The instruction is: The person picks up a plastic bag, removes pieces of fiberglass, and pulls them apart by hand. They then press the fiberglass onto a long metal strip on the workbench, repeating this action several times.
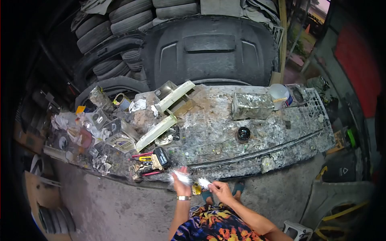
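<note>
Just off the front edge of the cluttered workbench (209, 140), my left hand (181, 188) is turned palm up with bright white material (183, 177) in it. Glare hides the material's shape and some of the fingers. To its right, the fingertips of my right hand (219, 189) pinch a small bright white piece (204, 183). The two hands are apart. A small yellow object (196, 189) shows between them, lower down. On the bench left of my left hand lies a cordless power tool (141, 168) with a black battery.
A long dark strip (257, 152) runs along the bench front. Farther back are a round black object (243, 133), a stained metal box (252, 106), a white bucket (278, 95) and pale angled parts (156, 132). Cans and crumpled plastic crowd the left; a dark car hood (211, 52) stands behind.
</note>
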The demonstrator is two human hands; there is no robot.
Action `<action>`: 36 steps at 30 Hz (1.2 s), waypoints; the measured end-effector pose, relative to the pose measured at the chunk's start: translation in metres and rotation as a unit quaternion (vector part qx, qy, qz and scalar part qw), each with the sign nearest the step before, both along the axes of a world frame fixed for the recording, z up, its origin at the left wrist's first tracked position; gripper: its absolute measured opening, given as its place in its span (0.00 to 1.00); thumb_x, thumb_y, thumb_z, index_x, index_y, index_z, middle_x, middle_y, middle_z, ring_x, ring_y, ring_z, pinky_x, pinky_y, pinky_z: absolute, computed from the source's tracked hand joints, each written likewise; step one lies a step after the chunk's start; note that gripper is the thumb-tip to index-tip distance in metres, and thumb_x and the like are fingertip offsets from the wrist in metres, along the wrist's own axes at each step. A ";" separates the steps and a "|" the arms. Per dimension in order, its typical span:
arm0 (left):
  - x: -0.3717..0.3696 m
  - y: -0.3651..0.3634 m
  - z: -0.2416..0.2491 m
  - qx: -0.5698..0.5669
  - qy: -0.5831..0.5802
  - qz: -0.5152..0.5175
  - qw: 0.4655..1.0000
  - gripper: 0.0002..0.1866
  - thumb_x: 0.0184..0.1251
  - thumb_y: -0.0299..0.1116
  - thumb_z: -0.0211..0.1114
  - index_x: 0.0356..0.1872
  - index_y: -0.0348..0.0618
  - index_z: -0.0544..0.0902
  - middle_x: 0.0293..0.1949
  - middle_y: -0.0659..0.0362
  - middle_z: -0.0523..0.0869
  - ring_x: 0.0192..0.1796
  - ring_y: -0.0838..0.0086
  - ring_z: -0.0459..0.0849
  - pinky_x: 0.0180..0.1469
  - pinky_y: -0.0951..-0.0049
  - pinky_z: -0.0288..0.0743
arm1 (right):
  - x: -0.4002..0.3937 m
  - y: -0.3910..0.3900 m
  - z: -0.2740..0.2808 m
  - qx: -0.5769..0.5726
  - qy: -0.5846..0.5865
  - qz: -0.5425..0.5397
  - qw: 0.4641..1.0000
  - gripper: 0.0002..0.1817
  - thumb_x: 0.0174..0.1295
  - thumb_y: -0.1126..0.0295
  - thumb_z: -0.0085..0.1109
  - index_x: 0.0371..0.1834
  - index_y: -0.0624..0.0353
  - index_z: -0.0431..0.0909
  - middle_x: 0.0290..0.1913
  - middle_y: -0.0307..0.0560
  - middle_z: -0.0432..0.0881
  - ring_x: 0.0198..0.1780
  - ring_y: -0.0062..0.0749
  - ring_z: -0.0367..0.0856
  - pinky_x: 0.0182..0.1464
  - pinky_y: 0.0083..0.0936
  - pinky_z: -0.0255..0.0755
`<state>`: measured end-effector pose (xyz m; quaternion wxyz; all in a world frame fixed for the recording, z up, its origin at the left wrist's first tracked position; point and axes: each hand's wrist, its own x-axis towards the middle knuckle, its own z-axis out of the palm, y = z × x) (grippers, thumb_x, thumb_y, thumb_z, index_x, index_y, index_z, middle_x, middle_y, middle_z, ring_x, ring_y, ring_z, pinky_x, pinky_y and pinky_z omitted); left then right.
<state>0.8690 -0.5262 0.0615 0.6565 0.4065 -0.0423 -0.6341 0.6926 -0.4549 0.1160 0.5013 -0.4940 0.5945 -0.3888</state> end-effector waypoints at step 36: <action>-0.010 0.014 0.002 -0.231 -0.694 -0.182 0.657 0.12 0.55 0.26 0.62 0.42 0.40 0.79 0.50 0.48 0.79 0.52 0.51 0.78 0.54 0.61 0.71 | -0.003 -0.074 -0.075 0.189 -0.183 -0.108 0.959 0.07 0.61 0.68 0.62 0.29 0.58 0.78 0.21 0.35 0.78 0.19 0.15 0.70 0.19 0.15 0.64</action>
